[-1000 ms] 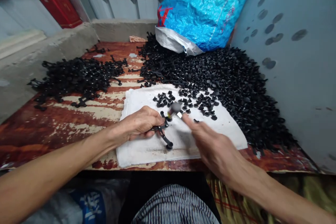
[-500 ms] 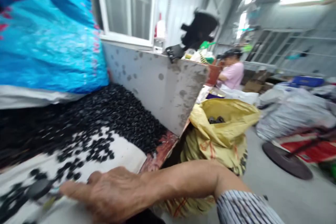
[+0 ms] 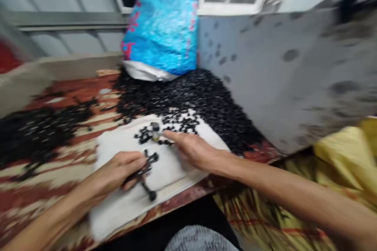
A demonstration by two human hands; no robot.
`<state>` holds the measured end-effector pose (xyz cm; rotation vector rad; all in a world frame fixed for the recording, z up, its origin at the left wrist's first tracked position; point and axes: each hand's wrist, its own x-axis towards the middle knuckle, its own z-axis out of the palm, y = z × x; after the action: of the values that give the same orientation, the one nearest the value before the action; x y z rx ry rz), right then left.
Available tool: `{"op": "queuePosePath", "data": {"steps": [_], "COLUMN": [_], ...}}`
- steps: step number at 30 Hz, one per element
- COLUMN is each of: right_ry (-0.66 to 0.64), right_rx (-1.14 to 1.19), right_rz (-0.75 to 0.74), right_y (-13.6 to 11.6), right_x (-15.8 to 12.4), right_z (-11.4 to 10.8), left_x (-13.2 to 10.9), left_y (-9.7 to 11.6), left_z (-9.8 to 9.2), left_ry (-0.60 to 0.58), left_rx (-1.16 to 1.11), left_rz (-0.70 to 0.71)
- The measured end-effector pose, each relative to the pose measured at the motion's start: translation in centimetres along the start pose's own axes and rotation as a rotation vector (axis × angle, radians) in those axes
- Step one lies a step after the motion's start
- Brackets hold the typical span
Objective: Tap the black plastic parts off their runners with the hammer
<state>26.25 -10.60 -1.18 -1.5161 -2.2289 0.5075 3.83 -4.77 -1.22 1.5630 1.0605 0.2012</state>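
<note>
My left hand is closed on a black plastic sprue frame that lies on a white cloth. My right hand is closed round a small tool with a blurred dark head, held over several loose black caps on the cloth's far part. The picture is smeared by motion.
A big heap of black caps lies against a grey panel at the right. A blue sack stands at the back. Black sprue frames are piled at the left on the worn red table. A yellow bag hangs at the right.
The view swung right toward the room and a distant person, then came back to the table. My hands stay on the cloth, left on the frame, right with the tool.
</note>
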Motion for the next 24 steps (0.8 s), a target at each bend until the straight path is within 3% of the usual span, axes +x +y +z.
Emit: {"op": "queuePosePath", "data": {"steps": [3,9,19,24], "right_ry": [0.073,0.236,0.242,0.233], "right_rx": [0.080,0.184,0.319,0.512], "right_rz": [-0.020,-0.007,0.137,0.256], "right_y": [1.2,0.8,0.7,0.4], "right_x": [0.1,-2.1,-4.0,-3.0], "right_z": [0.9,0.8,1.4,0.9], "left_x": [-1.3,0.6,3.1,3.5], "left_y": [-0.2,1.4,1.5,2.5], "left_z": [-1.1,-1.6,-3.3,-3.0], "left_ry": [-0.040,-0.154,-0.328,-0.416], "left_rx": [0.001,0.072,0.169,0.211], "left_rz": [-0.017,0.073,0.121,0.144]}}
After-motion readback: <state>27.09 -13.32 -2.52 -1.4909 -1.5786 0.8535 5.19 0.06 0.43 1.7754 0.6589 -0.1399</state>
